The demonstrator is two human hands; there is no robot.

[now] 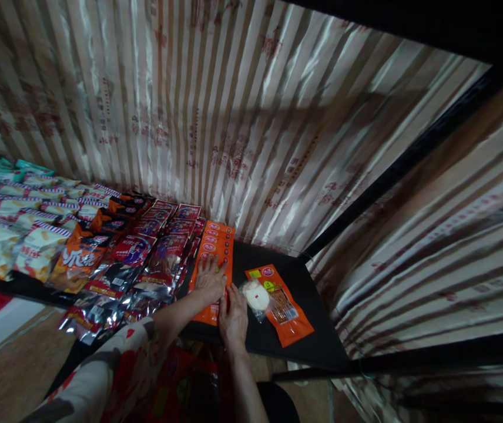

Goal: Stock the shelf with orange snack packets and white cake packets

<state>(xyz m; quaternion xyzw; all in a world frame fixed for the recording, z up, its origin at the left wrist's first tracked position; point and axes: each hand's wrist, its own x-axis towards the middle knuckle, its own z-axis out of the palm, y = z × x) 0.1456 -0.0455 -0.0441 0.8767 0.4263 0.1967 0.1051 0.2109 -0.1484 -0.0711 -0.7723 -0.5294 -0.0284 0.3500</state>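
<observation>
A row of overlapping orange snack packets [218,235] lies on the black shelf, running from the curtain to the front edge. My left hand [210,281] rests flat on these packets with its fingers spread. Just to its right, my right hand [234,317] lies along the packets' right edge, fingers stretched out and touching them. Neither hand grips anything that I can see. Further right, a single orange packet [287,308] with a see-through window lies askew, and a clear-wrapped round white item [257,295] partly overlaps its left side.
Dark red packets [163,252] stand in rows left of the orange ones. Beyond them are orange-black bags [81,258], cream bags [42,247] and green bags [0,170]. A striped curtain [234,117] hangs behind the black shelf [317,329]. A black frame bar [392,164] slants at right.
</observation>
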